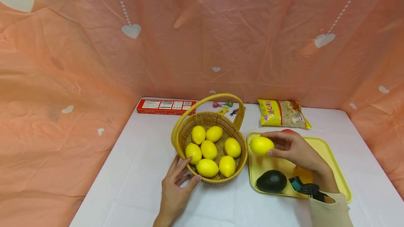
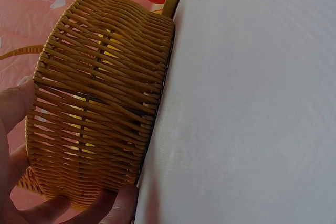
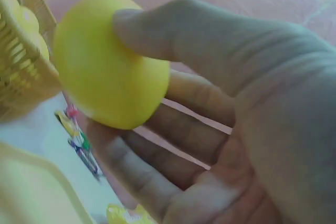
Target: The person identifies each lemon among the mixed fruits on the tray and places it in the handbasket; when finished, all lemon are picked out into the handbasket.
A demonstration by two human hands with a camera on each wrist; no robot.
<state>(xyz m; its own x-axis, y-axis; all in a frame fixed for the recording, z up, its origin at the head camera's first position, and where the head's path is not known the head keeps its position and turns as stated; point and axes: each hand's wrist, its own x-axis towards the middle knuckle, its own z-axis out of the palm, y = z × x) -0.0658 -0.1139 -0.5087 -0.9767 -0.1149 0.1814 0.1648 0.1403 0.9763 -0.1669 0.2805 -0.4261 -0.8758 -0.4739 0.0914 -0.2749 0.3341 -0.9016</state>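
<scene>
While the head view looks down on a white table, the right hand pinches a lemon between thumb and fingers above the left edge of a yellow tray. That tray lies near the table's front right corner and carries an avocado at its front left corner, with something red peeking out behind the hand. A woven basket with an arched handle stands just left of the tray and holds seven more lemons. The left hand rests on the table with straight fingers touching the basket's near wall, gripping nothing. Along the table's back edge lie a red box, a few wrapped candies and a yellow snack bag.

From the left wrist, the basket fills the frame on its side, fingertips spread against its wicker wall and yellow fruit showing through the weave; the white table runs beside it.

From the right wrist, the lemon sits pinched under the thumb against the fingers of the right hand. Basket wicker shows at the left edge, and blurred below are what seem to be the candies.
</scene>
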